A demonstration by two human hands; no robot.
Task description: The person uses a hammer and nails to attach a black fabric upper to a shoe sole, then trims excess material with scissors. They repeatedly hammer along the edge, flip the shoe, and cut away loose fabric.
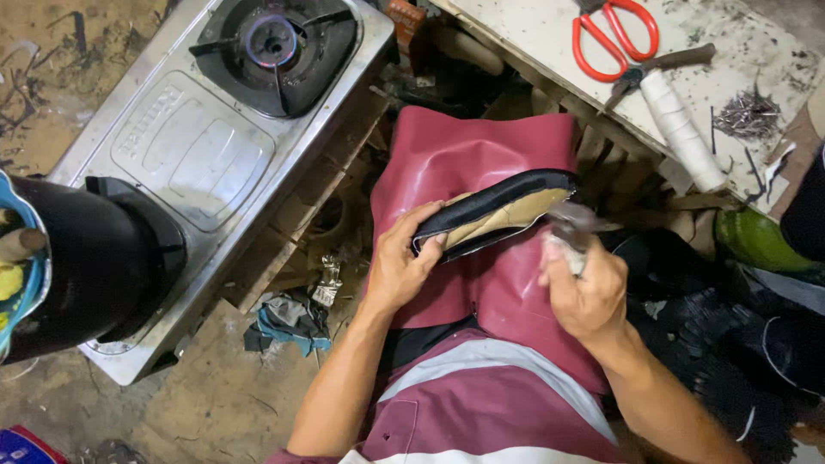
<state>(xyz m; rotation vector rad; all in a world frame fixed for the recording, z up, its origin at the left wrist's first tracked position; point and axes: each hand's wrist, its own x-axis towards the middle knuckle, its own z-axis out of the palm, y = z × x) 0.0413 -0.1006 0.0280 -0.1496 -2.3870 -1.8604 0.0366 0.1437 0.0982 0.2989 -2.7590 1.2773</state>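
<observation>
The left hand (397, 266) holds a shoe upper (494, 213) by its near end, fingers curled over the black edge and thumb underneath, so the grip is closed on it. The upper is black outside with a tan lining showing, and it lies lengthwise across a maroon sheet (455, 163) draped over the person's lap. The right hand (586, 292) is closed in a fist around the cloth-wrapped handle of a hammer (574, 225), whose blurred metal head sits just beside the far end of the upper; whether it touches the upper cannot be told.

To the left, on the dirt floor (215, 404), stands a two-burner gas stove (198, 146). Its far burner (271, 41) shows a small blue flame, and a black pot (82, 266) sits on the near burner. Scraps of cloth (288, 320) lie on the floor beside the stove.

Above the lap is a worn white bench (533, 34). On it lie red-handled scissors (612, 36), a white roll (683, 129) of tape or thread, and a small heap of nails (749, 113). A green object (756, 242) sits below the bench edge at right, and a pile of black pieces (730, 344) lies on the person's right side, near the right forearm.
</observation>
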